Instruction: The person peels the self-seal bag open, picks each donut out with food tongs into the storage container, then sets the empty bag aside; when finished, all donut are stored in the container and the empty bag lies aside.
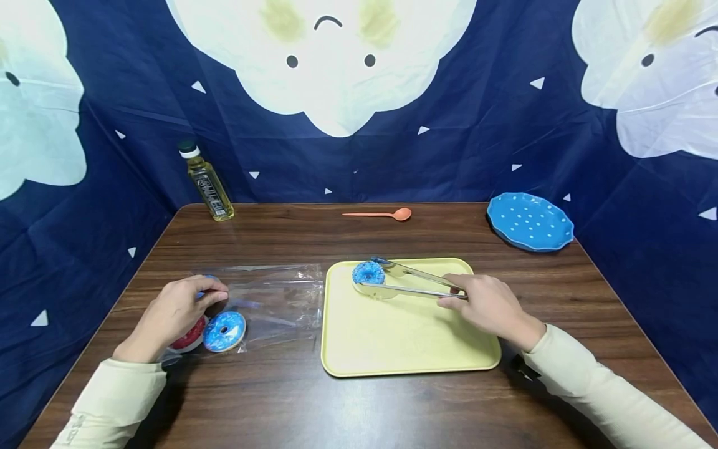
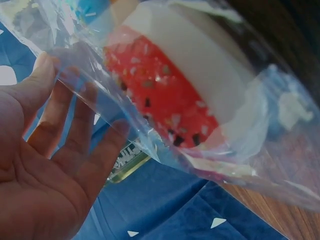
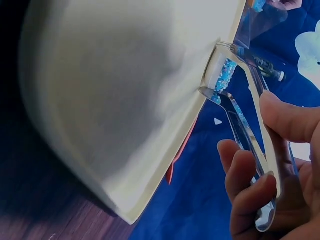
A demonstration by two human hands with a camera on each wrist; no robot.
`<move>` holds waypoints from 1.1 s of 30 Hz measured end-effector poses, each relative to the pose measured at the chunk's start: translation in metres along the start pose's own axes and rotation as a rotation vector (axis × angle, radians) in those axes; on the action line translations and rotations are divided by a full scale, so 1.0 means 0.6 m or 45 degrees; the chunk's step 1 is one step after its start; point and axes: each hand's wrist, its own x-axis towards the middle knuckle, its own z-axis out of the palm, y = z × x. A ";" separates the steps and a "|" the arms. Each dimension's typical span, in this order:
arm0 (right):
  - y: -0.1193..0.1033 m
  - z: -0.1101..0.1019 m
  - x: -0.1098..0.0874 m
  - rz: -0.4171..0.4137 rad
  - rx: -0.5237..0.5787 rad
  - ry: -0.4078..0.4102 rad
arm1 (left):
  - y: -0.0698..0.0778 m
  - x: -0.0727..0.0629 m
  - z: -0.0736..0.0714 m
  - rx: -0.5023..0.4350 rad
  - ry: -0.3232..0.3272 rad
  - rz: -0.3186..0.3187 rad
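My left hand [image 1: 175, 313] pinches the edge of a clear plastic bag [image 1: 275, 302] lying on the table. Inside it are a blue donut [image 1: 225, 331] and a red donut [image 2: 160, 87] with sprinkles; another blue piece is mostly hidden behind the hand. With my right hand [image 1: 489, 305] I grip metal tongs [image 1: 412, 291] over the yellow tray [image 1: 404, 349]. At the tray's far left, the tong tips stand on either side of a blue sprinkled donut [image 3: 226, 75], which rests on the tray.
Behind the tray lies an orange spoon [image 1: 401, 214]. An oil bottle [image 1: 210, 187] stands at the back left corner. A blue dotted plate [image 1: 530, 221] is at the back right. Dark blue cloth [image 1: 359, 168] with white clouds surrounds the wooden table [image 1: 269, 399].
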 end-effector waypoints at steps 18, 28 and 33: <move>0.008 -0.009 -0.005 0.070 -0.012 -0.014 | -0.004 -0.005 -0.003 0.007 0.008 0.004; 0.003 -0.016 -0.005 0.075 0.006 0.003 | -0.002 -0.004 -0.003 -0.001 -0.011 -0.019; -0.004 -0.024 -0.003 0.065 0.027 0.041 | -0.003 -0.003 -0.002 0.000 0.009 -0.004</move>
